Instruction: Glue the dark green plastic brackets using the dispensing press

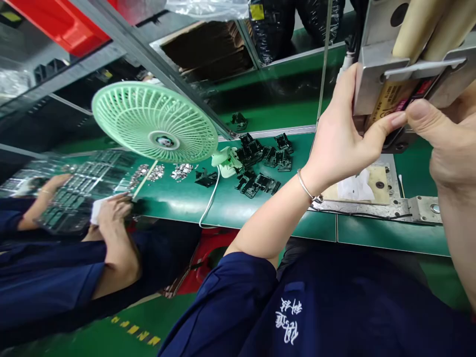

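Left hand (344,134), upper right of frame, thumb pinched on small yellow-labelled part (386,101) seated under metal press fixture (409,69). Right hand (444,144), far right, thumb pressing same part; its fingers unseen. Black plastic clips (262,166) mid-frame, beside green fan (154,121). Risk: thumbs under fixture could get nipped; part could seat crooked.

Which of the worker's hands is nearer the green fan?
Left. The left hand is up at the metal fixture, right of the green fan; the right hand is farther right.
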The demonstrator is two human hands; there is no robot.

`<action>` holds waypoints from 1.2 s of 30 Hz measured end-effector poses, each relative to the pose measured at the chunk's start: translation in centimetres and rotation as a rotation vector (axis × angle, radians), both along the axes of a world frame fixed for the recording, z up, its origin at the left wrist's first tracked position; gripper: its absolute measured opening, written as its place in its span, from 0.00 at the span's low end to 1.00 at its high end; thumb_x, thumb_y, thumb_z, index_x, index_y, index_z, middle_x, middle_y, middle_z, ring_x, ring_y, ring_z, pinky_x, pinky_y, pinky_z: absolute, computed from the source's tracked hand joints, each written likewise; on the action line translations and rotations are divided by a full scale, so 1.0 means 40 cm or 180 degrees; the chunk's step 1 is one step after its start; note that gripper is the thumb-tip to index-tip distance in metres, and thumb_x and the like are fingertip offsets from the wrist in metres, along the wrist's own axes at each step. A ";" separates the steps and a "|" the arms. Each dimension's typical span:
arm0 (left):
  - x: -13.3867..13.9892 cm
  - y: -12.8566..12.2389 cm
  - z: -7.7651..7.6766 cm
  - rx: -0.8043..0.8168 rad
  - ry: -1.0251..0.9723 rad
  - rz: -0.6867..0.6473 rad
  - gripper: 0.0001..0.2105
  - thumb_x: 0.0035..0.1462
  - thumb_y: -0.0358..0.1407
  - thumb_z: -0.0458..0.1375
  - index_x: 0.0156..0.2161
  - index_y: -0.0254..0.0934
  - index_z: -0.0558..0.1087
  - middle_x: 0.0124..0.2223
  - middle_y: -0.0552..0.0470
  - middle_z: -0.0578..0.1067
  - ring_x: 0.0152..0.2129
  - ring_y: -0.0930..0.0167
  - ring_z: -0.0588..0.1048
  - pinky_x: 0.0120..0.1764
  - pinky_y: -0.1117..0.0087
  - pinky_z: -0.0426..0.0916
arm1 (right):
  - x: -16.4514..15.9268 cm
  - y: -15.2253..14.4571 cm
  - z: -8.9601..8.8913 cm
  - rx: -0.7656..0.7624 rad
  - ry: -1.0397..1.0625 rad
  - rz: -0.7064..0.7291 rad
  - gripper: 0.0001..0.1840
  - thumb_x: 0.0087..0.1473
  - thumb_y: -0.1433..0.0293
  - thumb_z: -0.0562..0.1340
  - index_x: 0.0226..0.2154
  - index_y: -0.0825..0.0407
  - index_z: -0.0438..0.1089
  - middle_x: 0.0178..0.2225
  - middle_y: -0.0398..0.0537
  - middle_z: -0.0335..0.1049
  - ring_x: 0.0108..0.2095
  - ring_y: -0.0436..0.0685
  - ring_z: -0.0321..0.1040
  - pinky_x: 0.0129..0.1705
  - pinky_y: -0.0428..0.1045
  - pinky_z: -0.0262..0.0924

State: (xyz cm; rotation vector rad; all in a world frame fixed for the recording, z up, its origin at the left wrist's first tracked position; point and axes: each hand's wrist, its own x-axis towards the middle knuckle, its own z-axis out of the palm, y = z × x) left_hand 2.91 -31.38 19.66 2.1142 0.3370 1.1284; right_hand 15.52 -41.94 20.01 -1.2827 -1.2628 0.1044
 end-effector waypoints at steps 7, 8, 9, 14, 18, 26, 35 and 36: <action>0.018 0.016 -0.043 0.0085 -0.0010 0.0092 0.31 0.59 0.44 0.58 0.64 0.41 0.56 0.58 0.44 0.67 0.64 0.54 0.65 0.61 0.52 0.61 | 0.026 -0.005 -0.009 -0.0173 -0.0487 -0.0015 0.25 0.50 0.70 0.75 0.51 0.53 0.74 0.48 0.47 0.70 0.48 0.60 0.70 0.54 0.52 0.72; 0.023 0.013 -0.042 0.0075 -0.0009 0.0148 0.30 0.59 0.44 0.58 0.64 0.41 0.56 0.58 0.45 0.67 0.64 0.54 0.65 0.61 0.52 0.62 | 0.027 -0.004 -0.008 -0.0175 -0.0518 -0.0037 0.24 0.51 0.70 0.75 0.51 0.53 0.74 0.48 0.47 0.70 0.49 0.61 0.70 0.55 0.54 0.71; 0.025 0.011 -0.040 0.0096 0.0015 0.0176 0.30 0.59 0.43 0.58 0.64 0.42 0.56 0.58 0.45 0.67 0.63 0.54 0.66 0.61 0.52 0.62 | 0.028 -0.002 -0.007 -0.0238 -0.0561 -0.0098 0.23 0.52 0.70 0.74 0.51 0.53 0.74 0.48 0.47 0.70 0.49 0.61 0.70 0.56 0.55 0.70; -0.017 0.004 -0.056 -0.0045 0.0120 0.0072 0.35 0.55 0.47 0.65 0.64 0.45 0.58 0.61 0.45 0.68 0.62 0.54 0.68 0.60 0.52 0.65 | 0.021 -0.015 -0.032 -0.0317 -0.0519 -0.0323 0.28 0.51 0.63 0.74 0.54 0.51 0.72 0.49 0.49 0.69 0.49 0.62 0.69 0.55 0.59 0.68; -0.080 -0.007 -0.122 -0.1442 0.0373 -0.0329 0.36 0.46 0.48 0.72 0.59 0.42 0.66 0.57 0.40 0.73 0.58 0.55 0.72 0.57 0.53 0.70 | 0.010 -0.079 -0.120 -0.0210 0.0212 -0.0579 0.43 0.45 0.51 0.76 0.58 0.49 0.68 0.54 0.53 0.66 0.55 0.64 0.66 0.58 0.64 0.66; -0.186 0.017 -0.110 -0.3098 -0.0355 -0.0650 0.19 0.45 0.45 0.73 0.37 0.35 0.77 0.34 0.52 0.80 0.32 0.73 0.79 0.44 0.67 0.74 | 0.017 -0.309 -0.291 -0.1638 0.0659 -0.1329 0.25 0.48 0.42 0.68 0.44 0.37 0.77 0.44 0.43 0.72 0.47 0.69 0.71 0.57 0.75 0.61; -0.098 -0.074 -0.058 0.0624 -0.0442 0.0708 0.23 0.62 0.48 0.59 0.58 0.39 0.73 0.41 0.46 0.73 0.43 0.67 0.71 0.49 0.62 0.69 | -0.004 -0.300 -0.251 -0.1406 -0.0086 -0.1410 0.21 0.57 0.44 0.62 0.43 0.39 0.76 0.38 0.36 0.73 0.38 0.55 0.72 0.39 0.53 0.64; -0.097 -0.080 -0.060 0.0830 -0.0302 0.0919 0.25 0.61 0.49 0.59 0.59 0.39 0.72 0.42 0.46 0.71 0.44 0.66 0.69 0.50 0.61 0.68 | -0.010 -0.284 -0.235 -0.1248 -0.0289 -0.1349 0.20 0.59 0.46 0.61 0.43 0.40 0.76 0.38 0.35 0.73 0.36 0.53 0.72 0.36 0.50 0.63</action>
